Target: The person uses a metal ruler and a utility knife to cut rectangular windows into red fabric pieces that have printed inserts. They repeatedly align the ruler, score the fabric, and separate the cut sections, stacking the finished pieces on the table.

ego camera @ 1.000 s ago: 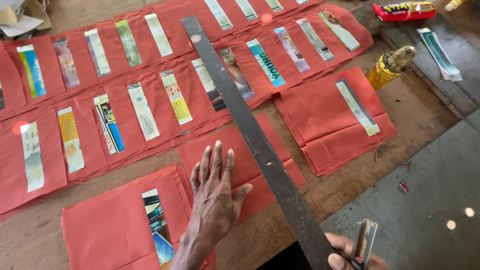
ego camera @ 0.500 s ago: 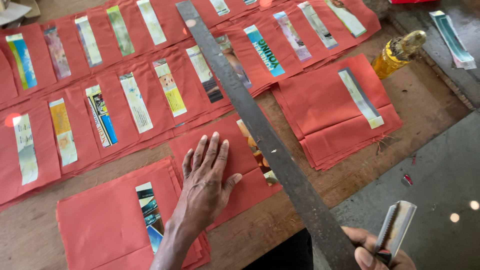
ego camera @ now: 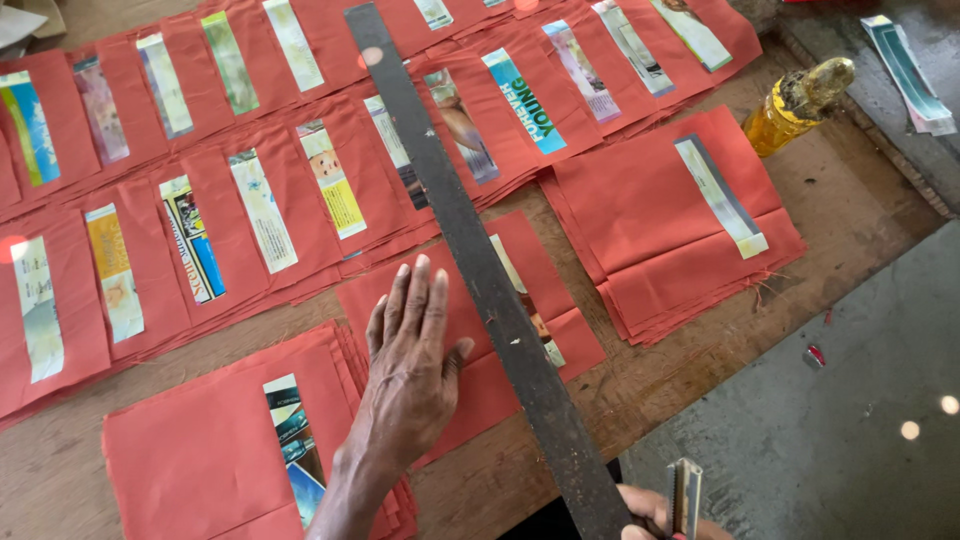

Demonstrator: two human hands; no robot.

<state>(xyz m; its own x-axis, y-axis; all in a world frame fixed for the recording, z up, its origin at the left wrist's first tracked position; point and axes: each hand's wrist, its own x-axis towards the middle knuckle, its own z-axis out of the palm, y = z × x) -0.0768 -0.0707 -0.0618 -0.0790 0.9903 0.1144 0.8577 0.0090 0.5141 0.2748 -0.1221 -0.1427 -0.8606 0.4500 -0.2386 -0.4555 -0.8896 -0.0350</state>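
The left hand [ego camera: 415, 365], fingers spread, now presses flat on the red cloth piece [ego camera: 470, 340] beside the long metal ruler [ego camera: 480, 280], steadying it; the right hand [ego camera: 665, 515] grips a cutter [ego camera: 685, 495] near the ruler's close end.

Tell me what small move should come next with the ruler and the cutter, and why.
Probably bring the cutter up to the ruler edge. The left hand lies flat on the red cloth beside the ruler, which crosses that piece, while the right hand holds the cutter at the ruler's near end, off the cloth.
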